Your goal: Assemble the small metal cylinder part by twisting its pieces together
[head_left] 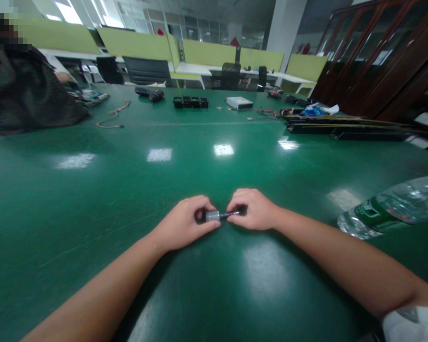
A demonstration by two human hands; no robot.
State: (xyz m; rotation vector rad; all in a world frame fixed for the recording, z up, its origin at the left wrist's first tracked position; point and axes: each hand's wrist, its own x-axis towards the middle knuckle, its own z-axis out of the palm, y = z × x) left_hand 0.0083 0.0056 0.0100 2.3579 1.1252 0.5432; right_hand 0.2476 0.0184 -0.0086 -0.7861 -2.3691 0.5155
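Near the middle of the green table [185, 171], a small rod-like object [213, 215] lies level between my hands. It has a grey cylinder on the left and a thin black part on the right; its exact kind does not show. My left hand [187, 221] is closed around the grey end, thumb and fingers pinching it. At the thin end, my right hand [255, 209] is also closed in a pinch. Fingers hide part of the object at both ends.
A large clear bottle [388, 211] with a green label lies to my right. Further back are black rails [342, 128], a silver box [239, 103], black blocks [190, 102], a power tool [150, 93] and a cord [114, 114]. Another person [28, 90] is at the left.
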